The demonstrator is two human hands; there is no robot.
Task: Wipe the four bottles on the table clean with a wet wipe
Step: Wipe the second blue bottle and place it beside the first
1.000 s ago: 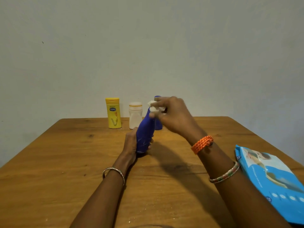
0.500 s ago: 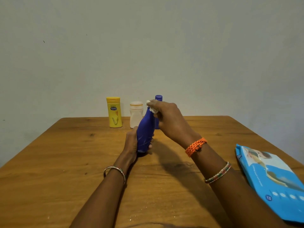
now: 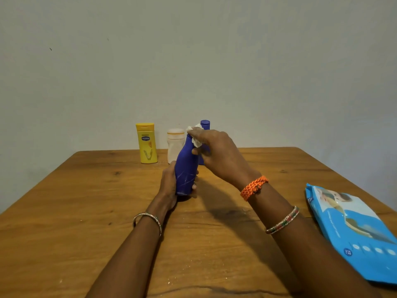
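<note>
Near the middle of the desk, the left hand has its fingers curled round the base of a blue bottle that tilts slightly right, its bottom on or just above the wood. The right hand pinches a white wipe against the bottle's neck and top. At the far edge stand a yellow bottle, a white bottle and a second blue bottle, partly hidden behind the right hand, while a blue wipe pack lies at the near right.
</note>
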